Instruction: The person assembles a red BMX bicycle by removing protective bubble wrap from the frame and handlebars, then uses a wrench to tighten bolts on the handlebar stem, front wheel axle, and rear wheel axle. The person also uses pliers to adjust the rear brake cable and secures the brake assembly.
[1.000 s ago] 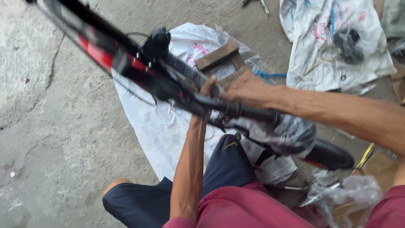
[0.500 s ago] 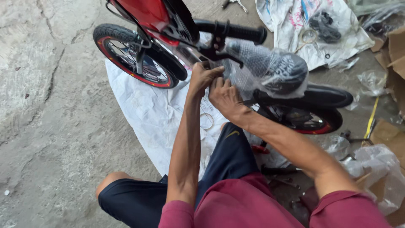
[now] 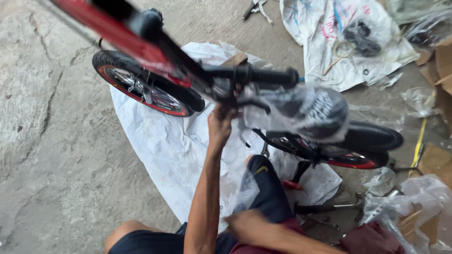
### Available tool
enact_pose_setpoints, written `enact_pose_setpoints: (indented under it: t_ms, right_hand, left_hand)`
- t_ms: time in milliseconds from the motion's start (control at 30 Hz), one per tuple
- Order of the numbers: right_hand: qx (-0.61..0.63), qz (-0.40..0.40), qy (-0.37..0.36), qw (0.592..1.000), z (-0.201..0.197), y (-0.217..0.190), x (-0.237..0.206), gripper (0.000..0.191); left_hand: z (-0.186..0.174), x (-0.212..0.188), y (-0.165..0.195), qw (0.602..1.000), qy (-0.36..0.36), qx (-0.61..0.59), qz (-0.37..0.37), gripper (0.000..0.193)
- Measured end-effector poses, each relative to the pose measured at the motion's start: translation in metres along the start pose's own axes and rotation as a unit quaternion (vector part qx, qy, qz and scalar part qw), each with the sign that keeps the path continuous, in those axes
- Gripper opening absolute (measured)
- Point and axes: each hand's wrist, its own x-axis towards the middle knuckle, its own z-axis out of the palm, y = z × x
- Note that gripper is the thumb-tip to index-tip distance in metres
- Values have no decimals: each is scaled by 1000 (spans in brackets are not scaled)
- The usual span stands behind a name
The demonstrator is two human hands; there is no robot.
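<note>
Two bare hands show in the head view, and they are well apart. The left hand (image 3: 220, 123) is raised at the end of a straight forearm, its fingers closed on the black stem area of a small bicycle (image 3: 155, 54), just under the black handlebar grip (image 3: 266, 76). The right hand (image 3: 245, 225) lies low by the person's lap, blurred; whether its fingers are open or closed cannot be told, and nothing is seen in it. The bicycle stands over a white sack sheet (image 3: 165, 150) spread on the concrete floor (image 3: 52, 155), its red and black frame running up to the top left. One wheel (image 3: 141, 84) with a black tyre and red rim sits left of the raised hand; the other wheel (image 3: 358, 148) sits to the right. A saddle wrapped in clear plastic (image 3: 306, 113) lies just below the grip, in front of the right-hand wheel. A second printed white sack (image 3: 339, 42) lies at the top right with small dark parts on it. Clear plastic bags (image 3: 414, 202) and cardboard (image 3: 440, 61) sit along the right edge.
</note>
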Motion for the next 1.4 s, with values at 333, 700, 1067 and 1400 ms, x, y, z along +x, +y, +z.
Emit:
enact_pose_setpoints:
  t_ms: [333,700,1067,1400]
  right_hand:
    - [29,50,309,949,-436,154,-6,22]
    - [209,-63,-296,930,-384,211,162,47]
    - [80,-195,-188,959,-409,250,147,38]
    - [92,-7,-266,960,-482,199,100,42]
  left_hand:
    - [43,6,-34,960,174,-55,-213,11]
    - [69,9,41,802,319,-404,-301,53]
    - [73,14,61,900,185,31,-392,53]
    - [83,6,33,842,146,-392,-341,31]
